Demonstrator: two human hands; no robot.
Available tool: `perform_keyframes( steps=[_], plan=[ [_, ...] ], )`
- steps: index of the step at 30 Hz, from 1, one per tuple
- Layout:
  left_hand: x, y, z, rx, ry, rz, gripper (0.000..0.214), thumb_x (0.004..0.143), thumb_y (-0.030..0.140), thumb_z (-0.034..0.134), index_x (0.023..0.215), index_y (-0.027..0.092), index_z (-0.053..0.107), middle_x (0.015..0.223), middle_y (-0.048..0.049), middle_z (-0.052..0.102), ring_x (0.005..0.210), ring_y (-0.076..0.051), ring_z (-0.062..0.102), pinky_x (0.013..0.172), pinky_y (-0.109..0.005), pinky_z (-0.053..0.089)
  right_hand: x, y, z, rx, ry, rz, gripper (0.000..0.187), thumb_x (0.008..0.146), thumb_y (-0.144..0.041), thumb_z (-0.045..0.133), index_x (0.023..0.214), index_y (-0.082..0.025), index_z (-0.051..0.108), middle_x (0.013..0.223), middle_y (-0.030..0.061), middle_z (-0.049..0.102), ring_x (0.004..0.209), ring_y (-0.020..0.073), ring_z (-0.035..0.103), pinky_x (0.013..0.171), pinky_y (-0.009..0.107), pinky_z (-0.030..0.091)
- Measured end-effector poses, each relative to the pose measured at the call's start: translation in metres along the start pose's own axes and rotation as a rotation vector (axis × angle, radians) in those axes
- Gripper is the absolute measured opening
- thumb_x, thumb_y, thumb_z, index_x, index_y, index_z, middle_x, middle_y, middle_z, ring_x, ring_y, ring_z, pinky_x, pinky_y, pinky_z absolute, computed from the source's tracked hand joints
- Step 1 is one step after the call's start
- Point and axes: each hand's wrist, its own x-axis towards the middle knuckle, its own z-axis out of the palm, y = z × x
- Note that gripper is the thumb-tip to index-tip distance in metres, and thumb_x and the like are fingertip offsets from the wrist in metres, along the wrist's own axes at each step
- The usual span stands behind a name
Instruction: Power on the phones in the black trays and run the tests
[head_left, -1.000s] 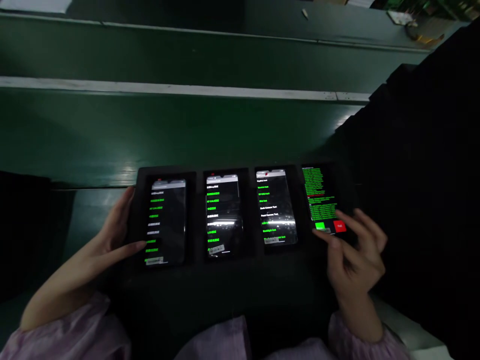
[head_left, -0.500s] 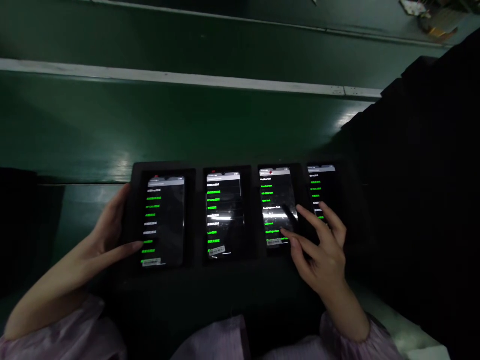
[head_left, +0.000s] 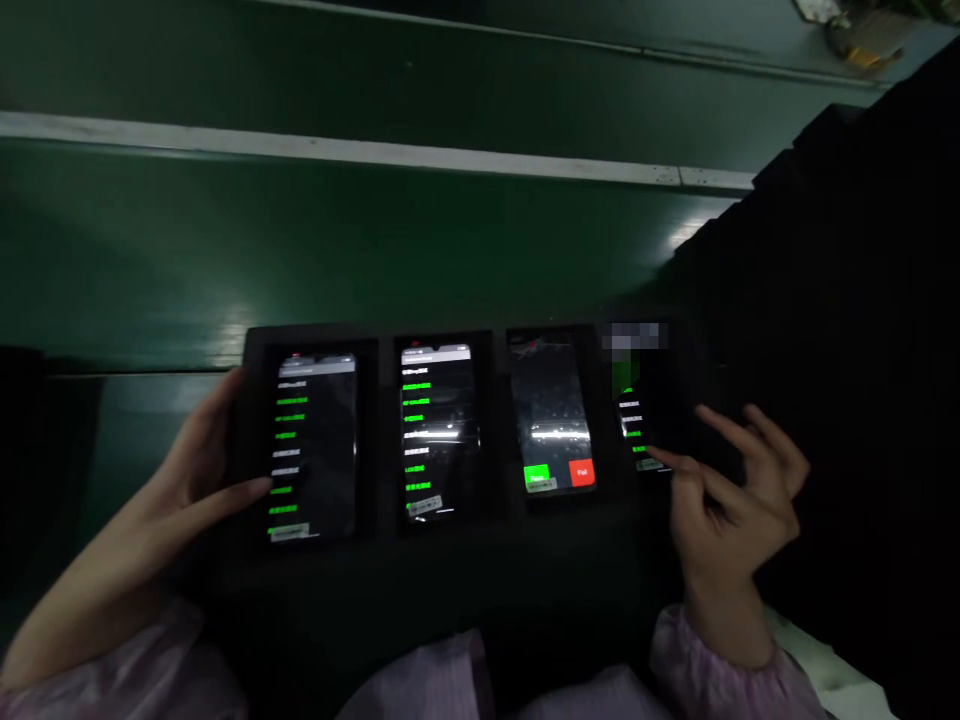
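A black tray (head_left: 379, 440) lies across in front of me, with several smartphones in a row in its slots. My left hand (head_left: 191, 460) grips the tray's left end, thumb on top beside the leftmost phone (head_left: 319, 430). That phone and the second phone (head_left: 442, 400) show lists in green and white text. On the third phone (head_left: 551, 400) the screen is dark, with green and red buttons at the bottom. My right hand (head_left: 739, 510) has its index fingertip at the lower part of the rightmost phone (head_left: 651, 420), its other fingers apart and holding nothing.
Beyond the tray runs a green surface (head_left: 375, 240) crossed by a pale strip (head_left: 360, 151). Tall dark stepped shapes (head_left: 862, 330) rise on the right. Some items, partly yellowish (head_left: 870, 50), lie at the far top right.
My right hand has moved right, from the third phone to the rightmost one. The third phone's list has given way to a screen with green and red buttons. My left hand keeps its hold.
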Motion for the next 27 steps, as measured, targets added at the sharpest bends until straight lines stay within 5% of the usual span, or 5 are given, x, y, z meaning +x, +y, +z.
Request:
perform_keyframes(
  steps=[3, 8, 16, 22, 27],
  plan=[
    [0.001, 0.004, 0.008, -0.116, 0.059, -0.036, 0.104, 0.048, 0.063, 0.101, 0.144, 0.054, 0.062, 0.162, 0.0141, 0.052, 0.162, -0.035, 0.03, 0.129, -0.048, 0.024, 0.001, -0.024, 0.004, 0.083, -0.031, -0.061, 0.027, 0.101, -0.013, 0.059, 0.093, -0.028, 0.08, 0.122, 0.0039, 0.074, 0.138, 0.0334, 0.057, 0.104, 0.055, 0.052],
    [0.0, 0.022, 0.02, -0.218, 0.117, -0.108, 0.095, 0.046, 0.054, 0.103, 0.136, 0.052, 0.07, 0.156, 0.0136, 0.059, 0.158, -0.03, 0.038, 0.129, -0.04, 0.031, -0.002, -0.075, 0.019, 0.288, -0.275, -0.197, 0.023, 0.103, -0.017, 0.056, 0.103, -0.025, 0.078, 0.136, 0.0064, 0.067, 0.148, 0.0301, 0.045, 0.107, 0.047, 0.054],
    [-0.002, 0.02, 0.013, -0.25, -0.038, -0.078, 0.101, 0.069, 0.04, 0.09, 0.16, 0.038, 0.046, 0.17, 0.0037, 0.044, 0.16, -0.029, 0.034, 0.132, -0.042, 0.032, -0.001, -0.115, 0.038, 0.295, -0.448, -0.285, 0.024, 0.109, -0.027, 0.051, 0.124, -0.026, 0.07, 0.157, 0.0099, 0.051, 0.165, 0.0321, 0.013, 0.121, 0.058, 0.042],
    [0.004, 0.001, -0.015, -0.051, -0.331, 0.092, 0.111, 0.086, 0.044, 0.082, 0.172, 0.034, 0.013, 0.182, -0.004, 0.012, 0.166, -0.039, 0.01, 0.132, -0.056, 0.029, 0.002, -0.116, 0.043, 0.302, -0.45, -0.296, 0.02, 0.109, -0.023, 0.054, 0.12, -0.023, 0.07, 0.153, 0.0108, 0.054, 0.166, 0.0322, 0.012, 0.125, 0.053, 0.033],
    [0.008, -0.014, -0.027, 0.139, -0.465, 0.242, 0.114, 0.091, 0.042, 0.08, 0.173, 0.031, 0.001, 0.182, -0.007, -0.005, 0.166, -0.036, 0.0, 0.134, -0.057, 0.01, 0.009, -0.111, 0.034, 0.421, -0.311, -0.27, 0.022, 0.103, -0.013, 0.057, 0.119, -0.019, 0.07, 0.138, 0.0127, 0.063, 0.155, 0.0303, 0.039, 0.118, 0.046, 0.043]
  ],
)
